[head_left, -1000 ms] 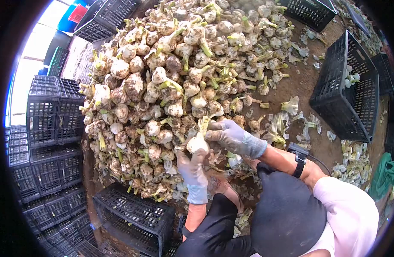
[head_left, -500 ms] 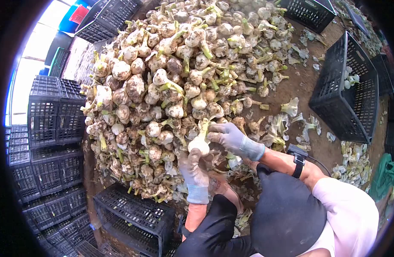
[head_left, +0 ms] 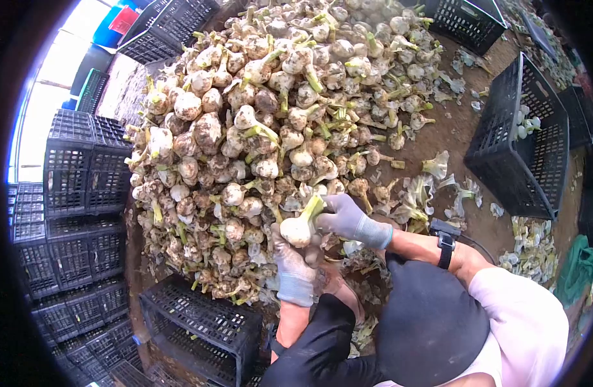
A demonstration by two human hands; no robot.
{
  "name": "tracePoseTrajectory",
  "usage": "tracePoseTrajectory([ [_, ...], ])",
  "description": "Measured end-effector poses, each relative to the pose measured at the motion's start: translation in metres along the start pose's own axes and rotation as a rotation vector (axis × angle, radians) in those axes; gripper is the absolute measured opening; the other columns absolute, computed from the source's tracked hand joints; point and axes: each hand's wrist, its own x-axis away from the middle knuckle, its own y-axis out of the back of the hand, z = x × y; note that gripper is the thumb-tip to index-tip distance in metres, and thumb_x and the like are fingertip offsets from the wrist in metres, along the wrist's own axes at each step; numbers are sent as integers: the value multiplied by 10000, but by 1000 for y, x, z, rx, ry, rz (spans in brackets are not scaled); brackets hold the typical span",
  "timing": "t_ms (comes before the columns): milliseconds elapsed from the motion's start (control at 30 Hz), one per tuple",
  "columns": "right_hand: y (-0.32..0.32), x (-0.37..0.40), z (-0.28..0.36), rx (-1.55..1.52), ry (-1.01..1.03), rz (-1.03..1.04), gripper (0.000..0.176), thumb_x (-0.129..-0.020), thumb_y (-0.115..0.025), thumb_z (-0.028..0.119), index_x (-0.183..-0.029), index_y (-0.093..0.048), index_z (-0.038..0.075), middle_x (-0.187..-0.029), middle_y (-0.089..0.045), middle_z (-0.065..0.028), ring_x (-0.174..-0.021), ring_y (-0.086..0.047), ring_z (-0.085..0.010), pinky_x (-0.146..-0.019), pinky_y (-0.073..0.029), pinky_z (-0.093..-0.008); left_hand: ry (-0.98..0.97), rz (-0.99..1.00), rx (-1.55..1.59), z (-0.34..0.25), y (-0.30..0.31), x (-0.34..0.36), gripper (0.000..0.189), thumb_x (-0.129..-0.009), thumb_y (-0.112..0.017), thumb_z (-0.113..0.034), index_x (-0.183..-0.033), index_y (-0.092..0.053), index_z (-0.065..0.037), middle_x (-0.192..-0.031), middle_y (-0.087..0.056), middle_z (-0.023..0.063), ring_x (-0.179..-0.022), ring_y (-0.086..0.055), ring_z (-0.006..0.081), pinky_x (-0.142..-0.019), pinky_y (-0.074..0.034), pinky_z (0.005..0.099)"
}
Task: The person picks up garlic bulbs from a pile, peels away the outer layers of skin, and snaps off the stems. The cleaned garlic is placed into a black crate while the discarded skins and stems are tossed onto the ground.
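Between my gloved hands is a clean white garlic bulb (head_left: 298, 231) with a thick green-yellow stem pointing up and right. My left hand (head_left: 292, 261) cups it from below, fingers curled around its underside. My right hand (head_left: 343, 217) is closed against the bulb's right side near the stem base; its fingertips are partly hidden. Behind and around them rises a large heap of soil-stained garlic (head_left: 245, 138), stems still attached.
Black crates (head_left: 71, 171) stand stacked on the left. An overturned black crate (head_left: 200, 316) lies at lower left. On the right, a black crate (head_left: 490, 148) holds a few white bulbs (head_left: 525, 122). Peeled skins (head_left: 412, 200) litter the ground beside a green net bag (head_left: 579, 267).
The bulb has tilted, so its stem now leans right, and more of its white surface shows. My right hand has dropped slightly from the stem to the bulb's side.
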Motion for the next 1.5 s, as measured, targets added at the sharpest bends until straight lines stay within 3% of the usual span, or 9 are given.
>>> tracePoseTrajectory([
  [267, 15, 5, 6, -217, -269, 182, 253, -776, -656, 84, -1021, -641, 27, -869, -642, -6, -783, -596, -103, -679, -489, -249, -110, -151, -348, 1, 0, -10, 617, -853, -434, -685, -1012, -591, -110, -720, -612, 49, -524, -548, 137, -394, -430, 242],
  [333, 16, 1, -27, 223, 468, 117, 225, -787, -661, 88, -1008, -650, 46, -857, -652, -9, -749, -604, -86, -614, -480, -233, -781, -200, -1001, 4, 10, -22, 728, -871, -407, -679, -1133, -545, -14, -928, -642, 122, -691, -625, 115, -480, -476, 237],
  [400, 19, -2, -9, 300, 557, 141, 201, -779, -681, 80, -977, -663, 47, -843, -660, -18, -738, -615, -101, -585, -479, -244, -750, -293, -1064, 6, 5, -21, 494, -938, -438, -498, -1140, -545, -60, -1037, -584, 49, -973, -538, 107, -709, -505, 318],
  [467, 15, 5, 19, -242, -366, 48, 196, -758, -692, 55, -952, -671, 41, -846, -654, -30, -737, -611, -142, -599, -484, -269, -896, -150, -994, 6, -20, 1, 471, -939, -446, -485, -1161, -547, -81, -1002, -604, 45, -855, -569, 123, -671, -505, 304],
  [667, 21, 4, -7, 122, 129, 228, 189, -797, -659, 67, -980, -687, 30, -834, -665, -30, -700, -580, -113, -671, -471, -261, -141, 32, -360, -3, 27, -12, 627, -876, -511, -590, -1129, -556, -18, -944, -624, 99, -800, -614, 130, -659, -486, 210],
  [767, 15, 9, 12, -100, -230, 76, 204, -824, -624, 173, -957, -680, 30, -819, -682, -50, -760, -605, -108, -716, -482, -256, -1224, -146, -1247, -8, -3, -16, 544, -862, -651, -379, -1245, -512, -19, -1037, -592, 93, -888, -607, 161, -762, -505, 264],
  [900, 3, 21, 5, 169, 81, 178, 350, -840, -634, 309, -965, -630, -19, -790, -659, -175, -732, -596, -144, -705, -489, -342, -556, 275, -762, 7, -16, -2, 517, -850, -674, -319, -1220, -495, -5, -1268, -465, 118, -1054, -526, 208, -884, -459, 322],
  [1200, 33, 15, 29, 752, 386, 135, 89, -749, -629, 72, -825, -638, 27, -903, -612, -98, -835, -592, -265, -743, -475, -360, -868, 17, -990, -8, -10, 10, 349, -842, -701, -257, -1042, -562, -7, -1022, -605, 82, -952, -582, 181, -848, -475, 311],
  [1500, 20, 29, -14, 1059, -180, 643, 219, -731, -549, 139, -870, -648, 0, -837, -646, -185, -772, -649, -333, -702, -527, -410, -368, 381, 153, -3, 4, 8, 334, -866, -650, -251, -1098, -580, -22, -1074, -626, 108, -984, -599, 237, -862, -498, 425],
])
